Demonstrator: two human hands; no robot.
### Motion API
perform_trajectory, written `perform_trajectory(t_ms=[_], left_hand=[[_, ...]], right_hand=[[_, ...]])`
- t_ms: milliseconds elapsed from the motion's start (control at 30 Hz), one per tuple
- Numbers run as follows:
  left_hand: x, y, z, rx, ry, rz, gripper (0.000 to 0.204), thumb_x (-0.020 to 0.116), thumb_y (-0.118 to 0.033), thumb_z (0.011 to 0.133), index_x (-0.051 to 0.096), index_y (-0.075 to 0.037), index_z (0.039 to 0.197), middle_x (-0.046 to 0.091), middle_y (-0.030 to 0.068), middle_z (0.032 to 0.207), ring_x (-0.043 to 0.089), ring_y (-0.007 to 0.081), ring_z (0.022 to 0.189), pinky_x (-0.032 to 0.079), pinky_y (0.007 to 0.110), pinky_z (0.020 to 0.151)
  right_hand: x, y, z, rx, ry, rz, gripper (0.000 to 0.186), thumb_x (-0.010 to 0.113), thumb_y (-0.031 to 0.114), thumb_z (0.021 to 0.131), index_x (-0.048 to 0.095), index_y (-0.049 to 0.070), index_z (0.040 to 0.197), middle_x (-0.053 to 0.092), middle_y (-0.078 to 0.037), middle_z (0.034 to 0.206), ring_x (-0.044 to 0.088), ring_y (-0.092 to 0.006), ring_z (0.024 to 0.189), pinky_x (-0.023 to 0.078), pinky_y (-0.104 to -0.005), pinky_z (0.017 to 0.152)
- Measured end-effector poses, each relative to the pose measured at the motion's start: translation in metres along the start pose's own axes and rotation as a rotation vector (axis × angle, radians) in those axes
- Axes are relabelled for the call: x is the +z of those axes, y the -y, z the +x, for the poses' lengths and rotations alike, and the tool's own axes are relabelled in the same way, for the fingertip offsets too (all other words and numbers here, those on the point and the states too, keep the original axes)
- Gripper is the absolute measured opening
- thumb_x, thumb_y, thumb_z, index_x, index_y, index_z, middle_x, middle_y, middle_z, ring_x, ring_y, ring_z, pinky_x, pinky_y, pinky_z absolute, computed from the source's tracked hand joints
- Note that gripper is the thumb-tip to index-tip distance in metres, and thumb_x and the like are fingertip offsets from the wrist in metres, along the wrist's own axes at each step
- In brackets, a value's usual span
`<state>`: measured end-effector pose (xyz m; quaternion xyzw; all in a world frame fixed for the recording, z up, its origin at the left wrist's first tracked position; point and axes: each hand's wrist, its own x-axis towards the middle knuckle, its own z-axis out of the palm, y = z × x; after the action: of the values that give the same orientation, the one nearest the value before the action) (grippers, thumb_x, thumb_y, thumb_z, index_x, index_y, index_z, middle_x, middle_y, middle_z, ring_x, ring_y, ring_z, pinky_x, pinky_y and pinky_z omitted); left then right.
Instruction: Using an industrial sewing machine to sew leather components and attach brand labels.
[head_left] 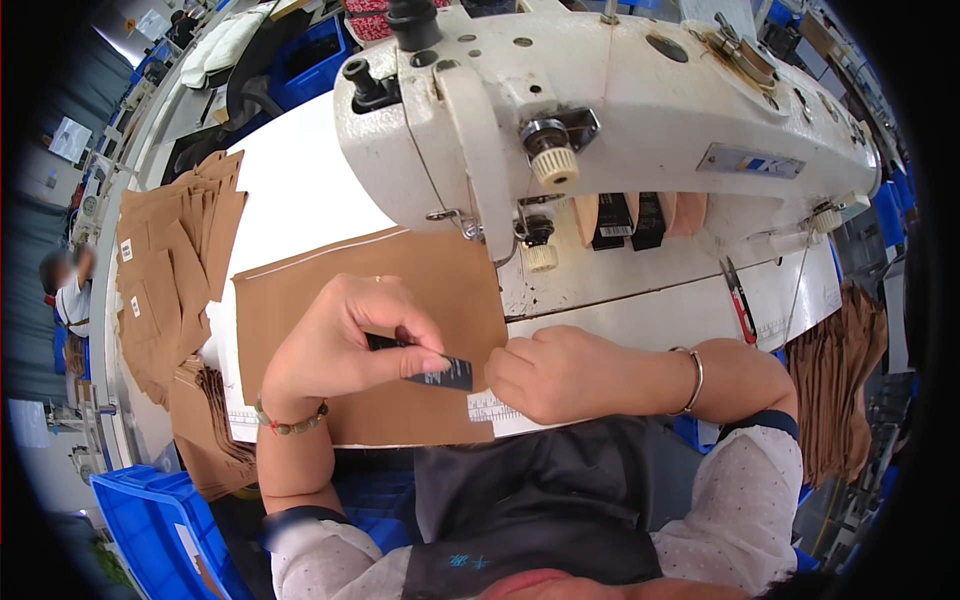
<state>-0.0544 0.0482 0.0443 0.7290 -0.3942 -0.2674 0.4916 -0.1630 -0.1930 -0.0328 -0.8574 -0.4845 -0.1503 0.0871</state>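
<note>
My left hand (pixel 355 345) pinches a small black label (pixel 447 374) between thumb and finger above a brown fabric panel (pixel 310 385). My right hand (pixel 545 370) is closed, fingers curled down at the panel's right edge, just right of the label; whatever they may hold is hidden. The panel has a white line along its top edge and lies on the white sewing table (pixel 630 335), below the needle area of a white sewing machine (pixel 630 120). A measuring tape strip shows under my hands.
Stacked brown fabric pieces (pixel 170 270) lie at the left, more brown pieces (pixel 835 380) hang at the right. Red-handled scissors (pixel 740 305) and black labels (pixel 620 225) lie by the machine. A blue crate (pixel 160 520) stands at lower left. A person (pixel 70 290) sits at far left.
</note>
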Motion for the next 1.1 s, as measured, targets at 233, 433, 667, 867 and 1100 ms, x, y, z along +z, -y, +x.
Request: perform_trajectory(t_ms=[233,433,667,867,1100], left_hand=[[0.049,-0.025,-0.017,0.191,0.276,0.063,0.007,0.082,-0.013,0.080,0.076,-0.013,0.081,0.069,-0.0026,0.072,0.062,0.0179,0.070,0.044,0.031,0.070],[0.093,-0.006,-0.022,0.191,0.368,0.102,0.006,0.082,-0.017,0.085,0.077,-0.015,0.084,0.072,-0.0030,0.080,0.062,0.0181,0.073,0.045,0.032,0.075],[0.077,0.000,0.000,-0.094,0.164,-0.001,0.002,0.077,-0.003,0.085,0.077,-0.003,0.087,0.072,0.0005,0.078,0.062,0.0090,0.076,0.050,0.026,0.071],[0.034,0.027,0.044,-0.367,-0.114,0.265,0.007,0.076,-0.003,0.086,0.073,0.003,0.086,0.068,-0.0012,0.077,0.055,0.0035,0.069,0.046,0.022,0.062],[0.033,0.044,0.050,-0.396,-0.151,0.301,0.009,0.077,-0.004,0.085,0.070,0.001,0.081,0.061,-0.0061,0.073,0.049,0.0018,0.065,0.041,0.021,0.058]], right_hand=[[0.008,-0.016,0.003,0.192,-0.168,0.343,0.014,0.071,0.016,0.083,0.070,0.009,0.095,0.066,-0.001,0.086,0.067,-0.0182,0.071,0.052,-0.0286,0.057],[0.007,-0.021,0.013,0.308,-0.304,0.629,0.010,0.075,0.017,0.089,0.075,0.007,0.091,0.071,-0.005,0.081,0.069,-0.0246,0.072,0.054,-0.0330,0.062],[-0.006,-0.029,0.016,0.436,-0.532,0.767,0.010,0.075,0.013,0.089,0.077,0.005,0.096,0.072,-0.010,0.083,0.069,-0.0221,0.069,0.052,-0.0318,0.061],[-0.014,-0.047,0.006,0.558,-0.427,0.212,0.020,0.069,0.031,0.091,0.076,0.014,0.085,0.068,-0.006,0.072,0.067,-0.0258,0.064,0.051,-0.0375,0.056],[-0.015,-0.059,-0.002,0.704,-0.185,0.020,0.027,0.066,0.031,0.090,0.073,0.011,0.074,0.067,-0.007,0.067,0.069,-0.0288,0.065,0.053,-0.0427,0.056]])
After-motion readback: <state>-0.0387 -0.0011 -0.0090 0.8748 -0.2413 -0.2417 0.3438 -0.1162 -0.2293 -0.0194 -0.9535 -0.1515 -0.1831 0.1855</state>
